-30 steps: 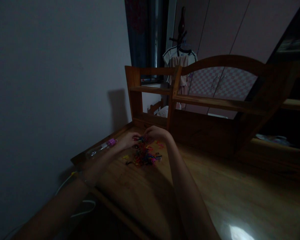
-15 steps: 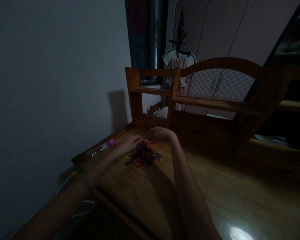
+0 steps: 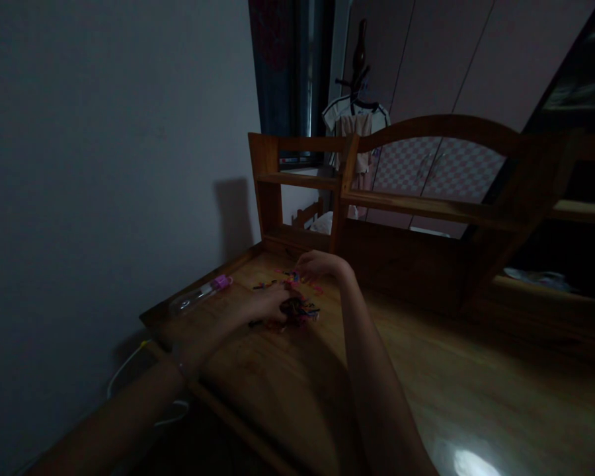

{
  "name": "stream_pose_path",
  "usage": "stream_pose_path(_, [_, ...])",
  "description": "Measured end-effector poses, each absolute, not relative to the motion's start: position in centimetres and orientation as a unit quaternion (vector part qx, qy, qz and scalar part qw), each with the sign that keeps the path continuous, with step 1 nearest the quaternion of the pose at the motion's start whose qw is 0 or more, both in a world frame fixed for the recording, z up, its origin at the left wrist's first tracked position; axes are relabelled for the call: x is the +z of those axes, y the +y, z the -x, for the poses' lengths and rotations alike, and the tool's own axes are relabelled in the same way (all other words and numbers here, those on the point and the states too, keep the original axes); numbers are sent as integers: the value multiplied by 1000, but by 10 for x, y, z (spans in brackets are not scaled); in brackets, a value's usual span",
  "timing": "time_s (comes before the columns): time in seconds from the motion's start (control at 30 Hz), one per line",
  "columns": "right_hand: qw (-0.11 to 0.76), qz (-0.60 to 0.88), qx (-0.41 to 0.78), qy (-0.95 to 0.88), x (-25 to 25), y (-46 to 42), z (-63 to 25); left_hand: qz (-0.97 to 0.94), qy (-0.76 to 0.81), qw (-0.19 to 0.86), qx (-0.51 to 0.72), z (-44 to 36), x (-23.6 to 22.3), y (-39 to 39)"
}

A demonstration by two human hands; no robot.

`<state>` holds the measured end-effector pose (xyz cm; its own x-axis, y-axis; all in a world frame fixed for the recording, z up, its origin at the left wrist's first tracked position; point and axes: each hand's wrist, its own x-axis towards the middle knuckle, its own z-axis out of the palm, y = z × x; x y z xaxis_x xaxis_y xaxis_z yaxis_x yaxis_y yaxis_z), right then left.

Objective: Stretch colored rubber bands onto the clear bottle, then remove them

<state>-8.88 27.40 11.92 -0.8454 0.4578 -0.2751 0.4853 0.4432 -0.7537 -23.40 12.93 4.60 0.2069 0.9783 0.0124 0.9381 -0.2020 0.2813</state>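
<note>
A loose heap of small multicoloured bands (image 3: 305, 311), like hair elastics, lies on the wooden desk. My left hand (image 3: 270, 302) reaches into it from the left, slightly blurred, with thumb and fingers curled round a dark clump of bands. Bent at the wrist, my right hand (image 3: 318, 263) comes down at the heap's far side. Its fingers are drawn together near some pink and blue bands; their tips are partly hidden, and what they pinch cannot be made out.
A clear plastic tube with a pink-purple cap (image 3: 222, 283) lies left of the heap, near the wall (image 3: 129, 165). A wooden shelf unit (image 3: 342, 198) rises along the desk's back edge. A white cable (image 3: 171, 413) hangs by the desk's left front edge.
My left hand has moved right and nearer to me, from the heap's upper left side into its middle. Some bands now lie spread behind it. My right hand has hardly moved.
</note>
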Motion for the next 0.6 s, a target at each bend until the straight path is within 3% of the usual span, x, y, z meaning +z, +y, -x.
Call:
stream_pose_path(0.23, [15, -281, -438, 854, 120, 272, 89, -760, 624, 98, 152, 238, 47, 146])
stream_pose_path(0.6, [10, -278, -421, 863, 119, 277, 88, -743, 616, 101, 240, 268, 91, 140])
